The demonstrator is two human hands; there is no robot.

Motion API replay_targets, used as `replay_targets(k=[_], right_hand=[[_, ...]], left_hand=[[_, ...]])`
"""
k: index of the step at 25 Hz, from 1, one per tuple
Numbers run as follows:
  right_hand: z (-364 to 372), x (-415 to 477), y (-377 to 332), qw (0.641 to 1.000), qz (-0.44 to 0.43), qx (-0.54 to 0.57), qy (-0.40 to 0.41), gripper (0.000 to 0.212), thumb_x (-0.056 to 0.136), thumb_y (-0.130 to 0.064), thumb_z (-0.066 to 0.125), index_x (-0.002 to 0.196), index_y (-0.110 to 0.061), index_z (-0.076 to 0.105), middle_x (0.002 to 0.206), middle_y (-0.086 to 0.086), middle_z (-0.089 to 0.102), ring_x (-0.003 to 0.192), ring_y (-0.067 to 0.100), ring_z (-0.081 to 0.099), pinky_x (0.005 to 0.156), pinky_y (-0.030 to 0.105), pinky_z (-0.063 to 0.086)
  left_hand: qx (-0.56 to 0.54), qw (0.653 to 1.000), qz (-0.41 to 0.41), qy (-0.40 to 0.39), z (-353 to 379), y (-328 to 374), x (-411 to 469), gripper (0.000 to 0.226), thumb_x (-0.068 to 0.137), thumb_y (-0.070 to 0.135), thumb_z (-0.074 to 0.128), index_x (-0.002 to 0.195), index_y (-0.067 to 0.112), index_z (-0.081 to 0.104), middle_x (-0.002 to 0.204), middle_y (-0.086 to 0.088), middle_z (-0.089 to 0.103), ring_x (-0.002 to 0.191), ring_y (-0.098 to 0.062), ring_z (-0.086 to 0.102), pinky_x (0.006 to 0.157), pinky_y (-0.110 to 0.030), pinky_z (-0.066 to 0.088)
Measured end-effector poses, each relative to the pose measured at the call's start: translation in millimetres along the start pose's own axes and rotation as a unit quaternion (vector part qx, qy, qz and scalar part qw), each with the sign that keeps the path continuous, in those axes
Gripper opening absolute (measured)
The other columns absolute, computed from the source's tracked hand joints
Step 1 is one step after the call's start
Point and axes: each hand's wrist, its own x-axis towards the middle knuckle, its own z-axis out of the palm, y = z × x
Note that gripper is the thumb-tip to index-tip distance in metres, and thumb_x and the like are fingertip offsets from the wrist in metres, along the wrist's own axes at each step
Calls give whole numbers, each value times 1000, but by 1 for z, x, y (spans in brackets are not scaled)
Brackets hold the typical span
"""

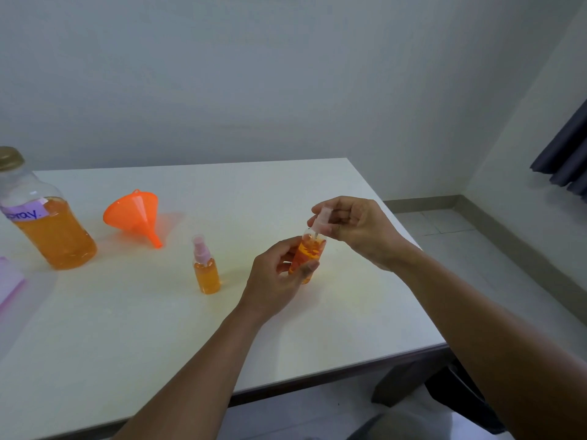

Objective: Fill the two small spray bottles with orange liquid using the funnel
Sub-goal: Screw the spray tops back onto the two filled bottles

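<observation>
My left hand [276, 281] grips a small spray bottle [307, 253] full of orange liquid, held just above the white table [158, 328]. My right hand [352, 228] pinches its pink spray cap [320, 219] at the bottle's mouth, the dip tube reaching inside. A second small spray bottle [206, 266], filled with orange liquid and capped with a pink sprayer, stands upright to the left. The orange funnel [135, 214] lies on its side farther back left. A large clear bottle [44, 214] with a gold lid and a "spray" label, about half full of orange liquid, stands at the far left.
A translucent pinkish object [9, 281] lies at the table's left edge. The table's right edge drops to a tiled floor [460, 223]. A dark curtain [565, 160] hangs at the far right. A pale wall stands behind the table.
</observation>
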Motion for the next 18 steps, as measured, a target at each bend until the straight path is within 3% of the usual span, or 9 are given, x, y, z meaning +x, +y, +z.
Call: replay_targets(k=[5, 11, 15, 18], right_hand=[[19, -1, 5, 998, 0, 21, 66, 17, 86, -3, 77, 98, -15, 72, 96, 2, 75, 98, 37, 68, 88, 55, 58], [22, -5, 2, 994, 9, -5, 112, 19, 85, -8, 80, 98, -19, 71, 91, -4, 74, 87, 14, 69, 88, 45, 60], [10, -5, -1, 999, 17, 25, 44, 20, 87, -14, 76, 107, -14, 71, 104, 3, 76, 97, 18, 74, 89, 34, 61], [3, -6, -6, 999, 24, 21, 25, 32, 86, -36, 71, 107, -12, 73, 102, 1, 77, 89, 12, 73, 77, 23, 57]], left_hand=[[33, 999, 18, 22, 0, -4, 0, 50, 80, 34, 79, 125, 27, 60, 113, 7, 67, 99, -12, 65, 83, -22, 58], [108, 988, 97, 46, 1, -5, -1, 59, 81, 37, 76, 134, 18, 59, 101, 5, 62, 92, -9, 58, 78, -18, 53], [81, 993, 67, 46, 0, -3, -2, 62, 80, 36, 77, 136, 18, 58, 99, 5, 62, 92, -9, 59, 81, -21, 55], [71, 996, 47, 36, 0, -2, -2, 60, 81, 38, 76, 135, 21, 58, 102, 6, 63, 95, -11, 60, 85, -27, 56]])
